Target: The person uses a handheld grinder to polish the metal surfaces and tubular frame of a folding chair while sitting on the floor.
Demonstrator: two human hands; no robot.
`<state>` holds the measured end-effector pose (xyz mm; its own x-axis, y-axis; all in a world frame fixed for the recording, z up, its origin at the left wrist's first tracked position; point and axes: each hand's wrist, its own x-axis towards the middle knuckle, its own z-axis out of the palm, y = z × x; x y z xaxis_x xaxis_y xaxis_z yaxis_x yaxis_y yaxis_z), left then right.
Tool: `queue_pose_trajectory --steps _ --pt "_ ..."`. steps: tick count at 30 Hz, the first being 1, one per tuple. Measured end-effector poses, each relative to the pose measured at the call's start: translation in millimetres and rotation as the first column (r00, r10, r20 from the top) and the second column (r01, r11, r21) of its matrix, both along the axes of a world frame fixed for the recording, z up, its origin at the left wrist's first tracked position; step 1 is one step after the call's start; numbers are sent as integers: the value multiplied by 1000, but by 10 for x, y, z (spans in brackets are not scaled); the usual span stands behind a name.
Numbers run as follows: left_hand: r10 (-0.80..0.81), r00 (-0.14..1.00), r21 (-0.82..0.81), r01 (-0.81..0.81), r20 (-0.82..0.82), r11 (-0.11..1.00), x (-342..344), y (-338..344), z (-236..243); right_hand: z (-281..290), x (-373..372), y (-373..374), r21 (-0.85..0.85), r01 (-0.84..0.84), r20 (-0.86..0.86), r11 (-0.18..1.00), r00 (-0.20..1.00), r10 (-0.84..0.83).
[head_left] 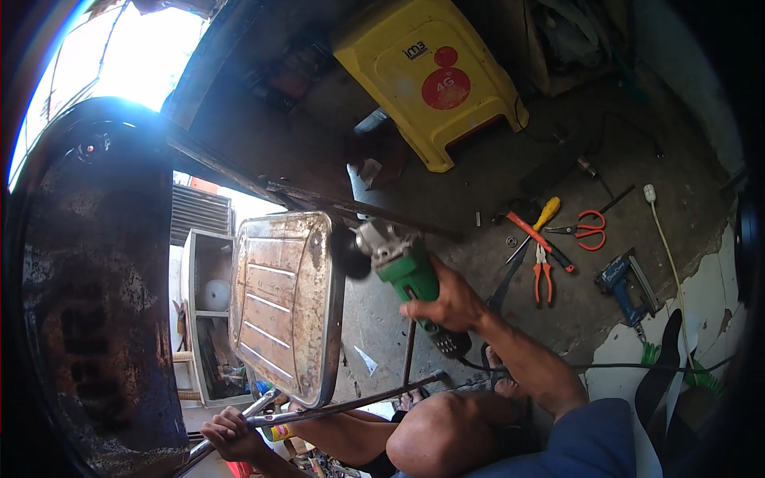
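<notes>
A green angle grinder (pixel 413 275) is in my right hand (pixel 453 301), fingers wrapped round its body. Its dark, blurred wheel (pixel 348 253) is at the right edge of a rusty metal chair panel (pixel 279 299) with several pressed ridges; whether it touches cannot be told. My left hand (pixel 229 434) is closed round a metal tube (pixel 319 413) of the chair frame, below the panel. Close on the left stands a large, dark, rust-stained metal panel (pixel 103 295).
Right of the grinder lie a yellow-handled screwdriver (pixel 547 213), red-handled scissors (pixel 590 231), orange-handled pliers (pixel 543 279) and a blue staple gun (pixel 621 283). A yellow plastic stool (pixel 430 76) stands at the back. A black cord (pixel 606 366) runs rightward; a white shelf (pixel 191 319) is behind the chair.
</notes>
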<state>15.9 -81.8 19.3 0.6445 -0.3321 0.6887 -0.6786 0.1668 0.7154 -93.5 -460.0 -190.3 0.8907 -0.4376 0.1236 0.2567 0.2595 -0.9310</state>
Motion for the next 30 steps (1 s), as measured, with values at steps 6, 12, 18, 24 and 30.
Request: queue_pose_trajectory --steps 6,12,18,24,30 --pt "-4 1000 -4 4 19 1000 43 38 -2 -215 92 87 -30 27 0 999 1000 -27" --pt "107 994 -61 -108 -14 992 -1 -36 -34 -312 -35 476 44 51 23 998 998 -52" --pt "64 998 -8 -63 26 998 -75 -107 90 -146 43 341 101 63 17 993 998 -65" --pt "131 991 -26 -130 10 991 -99 -133 77 -146 -8 411 32 80 -65 996 995 -77" --pt "96 995 25 -97 14 995 -133 -81 113 -125 -87 463 0 38 -62 999 997 -38"
